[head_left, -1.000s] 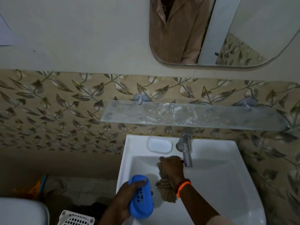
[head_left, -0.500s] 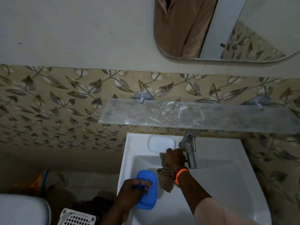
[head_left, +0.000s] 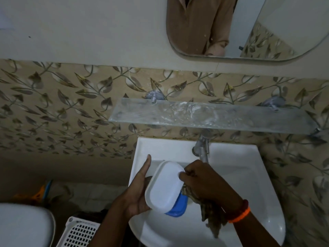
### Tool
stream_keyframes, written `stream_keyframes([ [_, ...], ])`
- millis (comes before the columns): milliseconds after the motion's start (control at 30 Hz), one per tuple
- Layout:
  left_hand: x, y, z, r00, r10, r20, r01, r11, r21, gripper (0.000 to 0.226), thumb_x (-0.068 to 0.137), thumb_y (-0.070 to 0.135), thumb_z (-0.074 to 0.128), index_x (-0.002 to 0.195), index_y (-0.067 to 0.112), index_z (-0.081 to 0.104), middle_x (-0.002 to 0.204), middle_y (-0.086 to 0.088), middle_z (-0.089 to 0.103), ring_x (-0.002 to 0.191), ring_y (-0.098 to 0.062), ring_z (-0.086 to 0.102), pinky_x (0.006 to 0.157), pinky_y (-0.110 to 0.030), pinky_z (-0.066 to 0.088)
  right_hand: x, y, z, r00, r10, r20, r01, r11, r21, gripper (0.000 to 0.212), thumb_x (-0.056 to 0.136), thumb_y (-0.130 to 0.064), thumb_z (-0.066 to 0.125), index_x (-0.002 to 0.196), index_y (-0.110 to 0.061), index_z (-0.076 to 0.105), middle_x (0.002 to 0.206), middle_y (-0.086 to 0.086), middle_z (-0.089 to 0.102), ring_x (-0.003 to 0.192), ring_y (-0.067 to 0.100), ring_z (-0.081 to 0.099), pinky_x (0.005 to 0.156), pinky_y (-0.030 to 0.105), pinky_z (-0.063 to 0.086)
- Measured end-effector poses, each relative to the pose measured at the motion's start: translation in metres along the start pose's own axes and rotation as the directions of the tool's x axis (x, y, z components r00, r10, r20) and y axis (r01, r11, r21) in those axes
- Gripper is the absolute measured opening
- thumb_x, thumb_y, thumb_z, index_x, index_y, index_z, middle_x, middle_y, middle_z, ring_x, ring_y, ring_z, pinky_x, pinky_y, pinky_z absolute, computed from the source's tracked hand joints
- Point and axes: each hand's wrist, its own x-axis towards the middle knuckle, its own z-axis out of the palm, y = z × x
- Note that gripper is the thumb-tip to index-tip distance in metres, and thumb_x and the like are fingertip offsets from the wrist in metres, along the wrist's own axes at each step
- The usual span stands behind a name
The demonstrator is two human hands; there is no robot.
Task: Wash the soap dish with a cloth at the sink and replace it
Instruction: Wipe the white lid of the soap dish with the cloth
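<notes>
The soap dish is in two parts over the white sink (head_left: 249,175): a white oval tray (head_left: 164,186) lies on top of a blue slotted insert (head_left: 179,205), of which only the lower right edge shows. My left hand (head_left: 137,193) holds both from the left and beneath, thumb pointing up. My right hand (head_left: 204,179) grips a brown checked cloth (head_left: 211,216) that hangs below the wrist, and its fingertips pinch the tray's right rim.
A metal tap (head_left: 202,148) stands at the back of the sink, just behind my right hand. A glass shelf (head_left: 195,114) juts out above it, under a mirror (head_left: 267,24). A white perforated basket (head_left: 80,232) and a toilet (head_left: 23,225) sit at the lower left.
The white tray has left the sink's back left rim and now lies over the blue insert in my left hand. My right hand came away from the tap to the tray's rim.
</notes>
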Motion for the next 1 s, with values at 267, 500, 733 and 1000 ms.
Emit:
stream_keyframes([
  [267,-0.005,-0.008,0.034,1.000,0.004,0.014,-0.005,0.998,0.055,0.082,0.072,0.076,0.073,0.127,0.015,0.071,0.113,-0.017,0.074,0.097,-0.033,0.072,0.089,-0.044,0.057,-0.022,-0.011,-0.017,0.979,0.120,-0.162,-0.121,0.993,0.006,0.055,0.085,-0.051,0.067,0.048,-0.014,0.047,0.041,-0.002,0.047,0.041,0.005,0.050,0.051,0.021,0.044],
  [500,-0.005,-0.024,0.042,0.981,0.167,-0.097,-0.151,0.977,0.150,0.083,0.067,0.082,0.067,0.125,0.022,0.071,0.120,-0.018,0.072,0.103,-0.034,0.069,0.089,-0.048,0.057,-0.064,-0.023,-0.052,0.971,0.235,-0.052,-0.184,0.863,0.471,0.019,0.075,-0.038,0.074,0.080,-0.023,0.063,0.062,-0.004,0.064,0.061,0.012,0.063,0.065,0.032,0.056],
  [733,-0.013,-0.031,0.068,0.982,0.182,-0.048,-0.174,0.974,0.143,0.075,0.084,0.074,0.057,0.129,0.015,0.070,0.127,-0.020,0.070,0.118,-0.036,0.065,0.101,-0.048,0.053,-0.079,-0.042,-0.028,0.968,-0.082,-0.235,0.106,0.990,0.089,0.015,0.079,-0.011,0.070,0.086,-0.024,0.073,0.078,-0.011,0.072,0.077,0.001,0.067,0.071,0.009,0.051],
  [1000,-0.022,-0.033,0.079,0.985,0.172,0.023,-0.173,0.968,0.184,0.055,0.085,0.065,0.059,0.108,0.021,0.082,0.109,-0.009,0.079,0.094,-0.020,0.077,0.073,-0.028,0.060,-0.084,-0.049,-0.009,0.868,-0.397,-0.299,0.312,0.904,-0.293,0.015,0.071,-0.006,0.083,0.084,-0.011,0.077,0.082,0.001,0.075,0.075,0.019,0.070,0.070,0.036,0.061],
])
